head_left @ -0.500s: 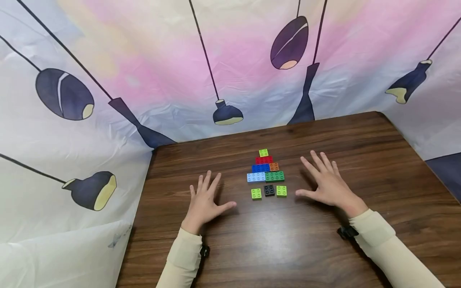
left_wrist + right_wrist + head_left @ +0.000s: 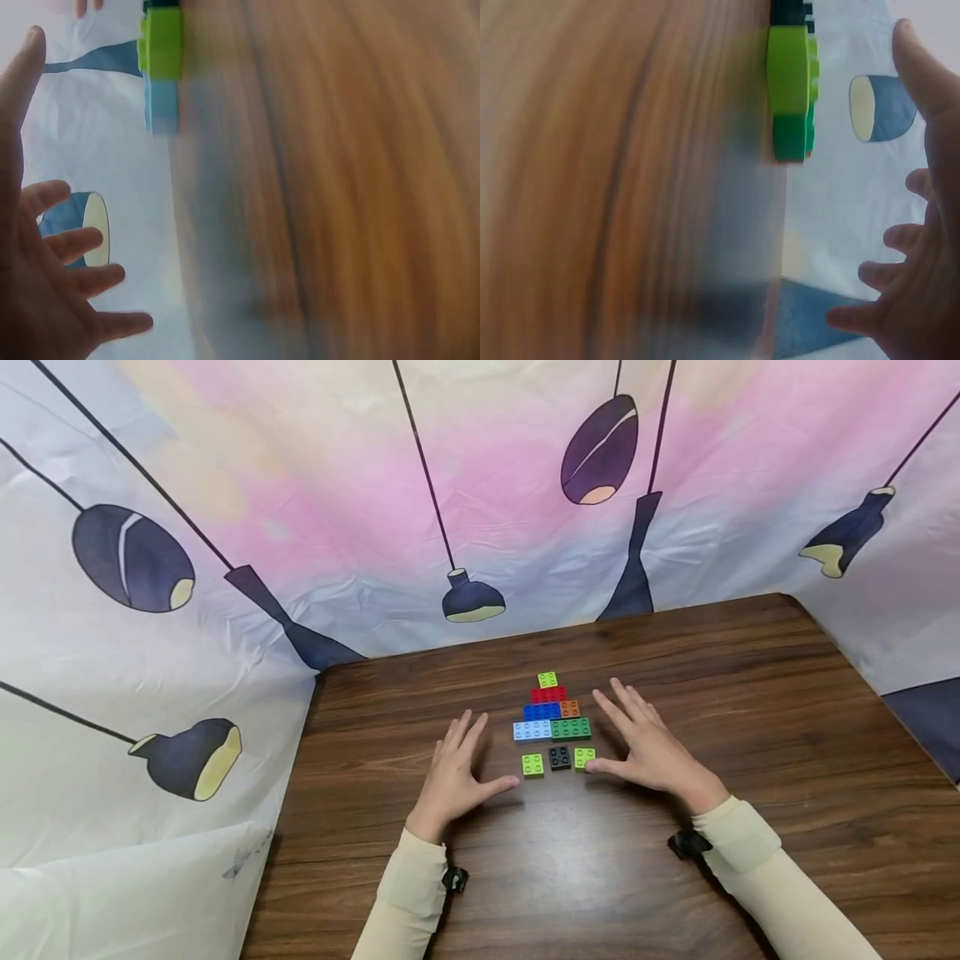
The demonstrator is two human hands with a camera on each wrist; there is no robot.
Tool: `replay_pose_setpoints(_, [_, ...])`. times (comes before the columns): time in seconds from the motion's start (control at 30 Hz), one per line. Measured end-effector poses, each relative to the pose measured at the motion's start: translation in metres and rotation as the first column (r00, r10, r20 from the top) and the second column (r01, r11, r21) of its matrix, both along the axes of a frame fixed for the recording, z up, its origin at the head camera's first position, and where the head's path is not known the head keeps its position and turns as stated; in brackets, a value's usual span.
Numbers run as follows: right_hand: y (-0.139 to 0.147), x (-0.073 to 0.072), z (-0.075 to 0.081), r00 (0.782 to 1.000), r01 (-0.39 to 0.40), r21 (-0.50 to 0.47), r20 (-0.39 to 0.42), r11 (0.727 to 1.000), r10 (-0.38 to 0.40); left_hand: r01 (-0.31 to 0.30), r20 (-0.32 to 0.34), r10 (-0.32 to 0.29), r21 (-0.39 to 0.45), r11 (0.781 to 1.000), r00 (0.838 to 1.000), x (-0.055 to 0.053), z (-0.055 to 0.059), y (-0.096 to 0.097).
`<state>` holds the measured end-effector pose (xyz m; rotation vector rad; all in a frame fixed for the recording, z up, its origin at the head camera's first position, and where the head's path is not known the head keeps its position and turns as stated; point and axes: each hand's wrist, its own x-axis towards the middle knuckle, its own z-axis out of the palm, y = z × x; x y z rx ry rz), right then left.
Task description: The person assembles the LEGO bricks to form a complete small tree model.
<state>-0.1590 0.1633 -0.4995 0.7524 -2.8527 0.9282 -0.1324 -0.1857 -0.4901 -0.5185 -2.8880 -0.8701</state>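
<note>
Toy building bricks lie in stepped rows between the two hands. At the back is a lime brick [image 2: 547,679], then a red brick [image 2: 549,695], then a blue brick [image 2: 542,712] beside an orange brick [image 2: 570,709]. A light blue brick [image 2: 532,731] and a green brick [image 2: 571,729] form the widest row. In front, a black brick [image 2: 559,757] stands between a left lime brick [image 2: 532,766] and a right lime brick [image 2: 584,757]. My left hand [image 2: 456,781], fingers spread, is left of them. My right hand [image 2: 651,747] is spread too, its thumb overlapping the right lime brick.
The bricks are on a dark wooden table [image 2: 787,693]. Behind it and along its left side hangs a pale cloth [image 2: 337,527] printed with lamps. Each wrist carries a black strap device [image 2: 688,844] by a cream sleeve [image 2: 757,852].
Both hands have moved inward toward the bricks, the left hand to the right and the right hand to the left. The bricks keep their arrangement.
</note>
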Motion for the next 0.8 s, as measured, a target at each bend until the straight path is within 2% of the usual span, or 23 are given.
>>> replay_pose_setpoints(0.1, [-0.013, 0.0, 0.001, 0.999, -0.032, -0.055, -0.022, 0.998, 0.031, 0.047, -0.034, -0.043, 0.128, 0.991, 0.998, -0.005, -0.007, 0.011])
replay_pose_setpoints(0.23, [-0.033, 0.0, 0.0, 0.996, -0.069, -0.128, -0.065, 0.989, 0.061, 0.093, -0.091, -0.071, 0.265, 0.96, 0.993, -0.007, -0.02, 0.025])
replay_pose_setpoints(0.4, [-0.055, -0.002, -0.004, 0.993, -0.088, -0.2, -0.092, 0.976, 0.071, 0.096, -0.165, -0.035, 0.381, 0.92, 0.986, -0.004, -0.032, 0.037])
replay_pose_setpoints(0.5, [-0.066, -0.003, -0.007, 0.987, -0.091, -0.201, -0.147, 0.975, 0.062, 0.098, -0.197, -0.012, 0.434, 0.896, 0.98, -0.003, -0.038, 0.042])
replay_pose_setpoints(0.63, [-0.071, -0.003, -0.007, 0.975, -0.099, -0.17, -0.213, 0.981, 0.061, 0.097, -0.181, -0.011, 0.472, 0.876, 0.983, -0.002, -0.043, 0.048])
replay_pose_setpoints(0.8, [-0.069, -0.004, -0.003, 0.985, -0.12, -0.141, -0.139, 0.983, 0.1, 0.081, -0.083, -0.048, 0.459, 0.885, 0.995, -0.003, -0.047, 0.051])
